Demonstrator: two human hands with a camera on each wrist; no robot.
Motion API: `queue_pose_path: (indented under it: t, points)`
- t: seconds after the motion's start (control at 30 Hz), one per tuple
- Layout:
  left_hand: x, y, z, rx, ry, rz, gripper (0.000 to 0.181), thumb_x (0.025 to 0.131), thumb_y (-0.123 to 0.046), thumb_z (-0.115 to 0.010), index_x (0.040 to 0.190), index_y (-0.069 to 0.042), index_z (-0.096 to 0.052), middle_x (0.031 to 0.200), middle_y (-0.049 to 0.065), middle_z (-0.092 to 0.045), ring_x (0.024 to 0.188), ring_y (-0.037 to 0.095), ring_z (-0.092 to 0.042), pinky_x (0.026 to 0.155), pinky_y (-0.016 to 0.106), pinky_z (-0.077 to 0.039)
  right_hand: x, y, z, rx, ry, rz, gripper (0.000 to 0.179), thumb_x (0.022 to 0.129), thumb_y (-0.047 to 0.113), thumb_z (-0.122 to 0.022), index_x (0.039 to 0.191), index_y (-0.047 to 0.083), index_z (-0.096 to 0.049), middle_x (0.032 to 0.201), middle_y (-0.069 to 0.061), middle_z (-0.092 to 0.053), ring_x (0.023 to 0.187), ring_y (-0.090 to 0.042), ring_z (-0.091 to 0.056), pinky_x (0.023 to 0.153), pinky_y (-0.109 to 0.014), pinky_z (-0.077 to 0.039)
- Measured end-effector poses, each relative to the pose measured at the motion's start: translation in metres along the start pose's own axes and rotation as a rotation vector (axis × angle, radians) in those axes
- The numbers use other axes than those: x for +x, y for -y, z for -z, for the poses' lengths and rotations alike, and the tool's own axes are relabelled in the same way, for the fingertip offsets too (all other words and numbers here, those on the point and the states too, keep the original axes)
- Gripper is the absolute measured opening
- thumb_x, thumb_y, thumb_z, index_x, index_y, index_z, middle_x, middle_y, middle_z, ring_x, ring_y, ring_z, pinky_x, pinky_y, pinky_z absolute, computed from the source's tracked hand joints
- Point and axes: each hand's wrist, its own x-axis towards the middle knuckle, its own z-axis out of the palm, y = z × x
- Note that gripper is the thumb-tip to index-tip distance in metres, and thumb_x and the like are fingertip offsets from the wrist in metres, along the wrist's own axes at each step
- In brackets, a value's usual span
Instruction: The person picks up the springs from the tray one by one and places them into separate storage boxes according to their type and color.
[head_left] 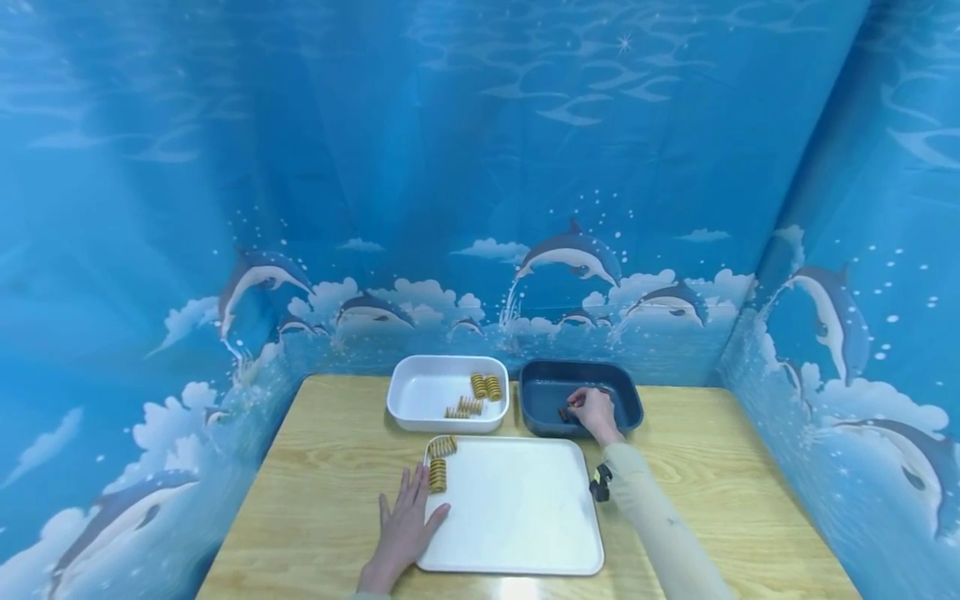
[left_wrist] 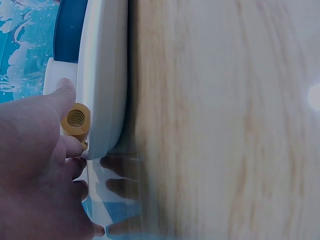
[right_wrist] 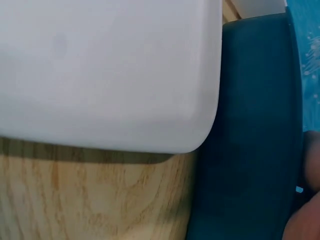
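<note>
My left hand [head_left: 405, 523] lies with fingers spread over the left edge of the white tray [head_left: 517, 508], beside a gold spring [head_left: 438, 476] standing near that edge. Another gold spring [head_left: 442, 447] lies slanted in the tray's far left corner. In the left wrist view the hollow end of a gold spring [left_wrist: 76, 120] shows by the fingers. My right hand [head_left: 594, 411] reaches into the dark blue bin [head_left: 540, 427], its fingertips pinching a small reddish-brown piece. Another small brown piece [head_left: 562, 414] lies in the bin beside them. In the right wrist view only fingertips [right_wrist: 305, 220] show.
A white bin [head_left: 420, 400] stands left of the blue one, behind the tray. It holds thick gold springs [head_left: 486, 386] and thinner wire springs [head_left: 464, 407]. Everything stands on a wooden table [head_left: 315, 483], with a dolphin-print curtain [head_left: 450, 208] around its back and sides.
</note>
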Motion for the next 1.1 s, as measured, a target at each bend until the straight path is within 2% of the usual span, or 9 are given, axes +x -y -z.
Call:
queue_pose_path:
  t: [0.27,0.5,0.67,0.87,1.1]
  points:
    - [0.000,-0.002,-0.001,0.011,0.007,0.000,0.075,0.101,-0.044,-0.056,0.155,0.003,-0.034,0.163,0.021,-0.029,0.151,0.046,-0.020,0.111,0.081,-0.002,0.001,-0.006,-0.002,-0.070,0.046,-0.045,0.005,0.086,0.004,-0.078,0.090,0.001,-0.077,0.090,-0.014,-0.076,0.088,-0.033,-0.071,0.088,-0.053,-0.056]
    - [0.000,-0.004,-0.001,0.003,-0.001,-0.013,0.075,0.101,-0.043,-0.057,0.155,0.002,-0.034,0.163,0.021,-0.030,0.151,0.046,-0.021,0.111,0.081,-0.003,0.002,-0.009,-0.002,-0.095,0.062,-0.029,0.006,0.088,0.005,-0.077,0.090,0.000,-0.076,0.088,-0.013,-0.076,0.088,-0.033,-0.071,0.091,-0.054,-0.055]
    - [0.001,-0.002,-0.003,0.005,0.007,-0.006,0.076,0.101,-0.044,-0.057,0.156,0.002,-0.033,0.163,0.020,-0.029,0.151,0.045,-0.020,0.111,0.081,-0.002,0.001,-0.008,0.002,-0.088,-0.025,0.009,0.009,0.093,0.008,-0.071,0.095,0.001,-0.076,0.095,-0.015,-0.076,0.092,-0.036,-0.071,0.090,-0.056,-0.054]
    - [0.001,-0.001,-0.003,0.016,0.014,0.007,0.076,0.101,-0.046,-0.055,0.156,0.001,-0.033,0.164,0.020,-0.028,0.151,0.045,-0.019,0.112,0.080,-0.002,-0.003,0.003,0.009,0.031,-0.172,0.040,0.012,0.093,0.009,-0.069,0.102,0.004,-0.076,0.096,-0.014,-0.076,0.091,-0.034,-0.070,0.086,-0.055,-0.053]
    - [0.002,0.000,-0.001,0.009,0.010,0.012,0.077,0.101,-0.046,-0.057,0.156,0.002,-0.033,0.163,0.021,-0.029,0.151,0.045,-0.019,0.111,0.081,-0.001,-0.011,0.022,0.012,0.109,-0.241,0.079,0.012,0.094,0.010,-0.070,0.104,0.007,-0.076,0.096,-0.011,-0.076,0.085,-0.030,-0.071,0.084,-0.053,-0.052]
